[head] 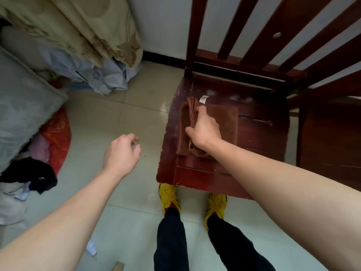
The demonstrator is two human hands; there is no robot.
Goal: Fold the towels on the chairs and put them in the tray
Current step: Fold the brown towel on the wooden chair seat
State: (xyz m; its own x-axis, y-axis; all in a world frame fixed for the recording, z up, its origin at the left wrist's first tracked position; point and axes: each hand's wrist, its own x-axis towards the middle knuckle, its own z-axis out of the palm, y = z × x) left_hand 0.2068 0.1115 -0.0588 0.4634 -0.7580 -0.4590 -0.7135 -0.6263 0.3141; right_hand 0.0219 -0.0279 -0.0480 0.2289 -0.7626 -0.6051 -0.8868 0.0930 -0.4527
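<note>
Gripping the folded brown terry towel (226, 118) by its left edge, the right hand (205, 132) curls thumb and fingers round the stacked layers, a white label (204, 99) just beyond the fingertips. The towel lies on the dark red wooden chair seat (263, 137). The left hand (121, 153) hovers over the tiled floor (109, 118), fingers loosely curled, holding nothing. To lift cleanly, the fingers should probably clamp every layer together, with the left palm supporting the side away from them. No tray is in view.

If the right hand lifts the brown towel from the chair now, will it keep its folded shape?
Probably not fully: the brown towel looks soft, so loose layers may sag. The right hand grips only its bunched left part, so the rest likely hangs.
</note>
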